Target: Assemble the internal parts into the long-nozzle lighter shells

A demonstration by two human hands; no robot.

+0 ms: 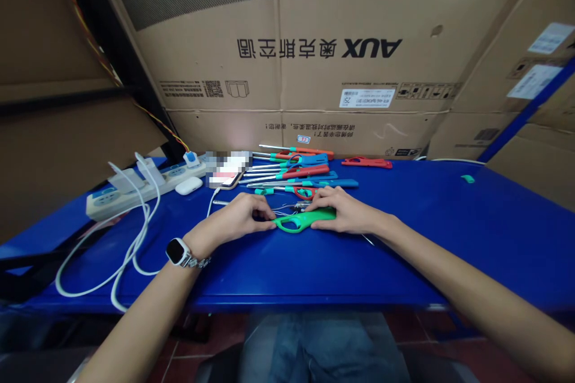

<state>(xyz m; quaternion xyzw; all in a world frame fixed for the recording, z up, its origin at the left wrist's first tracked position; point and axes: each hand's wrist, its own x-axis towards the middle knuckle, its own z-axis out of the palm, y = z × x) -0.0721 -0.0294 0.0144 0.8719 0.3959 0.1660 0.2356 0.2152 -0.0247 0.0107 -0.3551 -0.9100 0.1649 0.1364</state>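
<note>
The green handle (311,217) lies at the middle of the blue counter (278,278), between its front edge and its back edge. The left hand (242,215) has thumb and forefinger pinched together on the tip by the loop; the right hand (340,210) has its fingers clamped on the wider end. Just behind the handle, small metal parts (302,206) with thin wires are lying, partly hidden by the right hand.

About the progress, I can only judge. Toward the back edge several lighters (314,172) with metal rods are lying in a row, and most look complete. The green handle shows no rod, so this one seems unfinished. Nearer to the back edge, right of the row, a red handle (367,163) also shows no rod, so it probably remains too. Whether the pieces are being joined or separated, I cannot tell.
</note>
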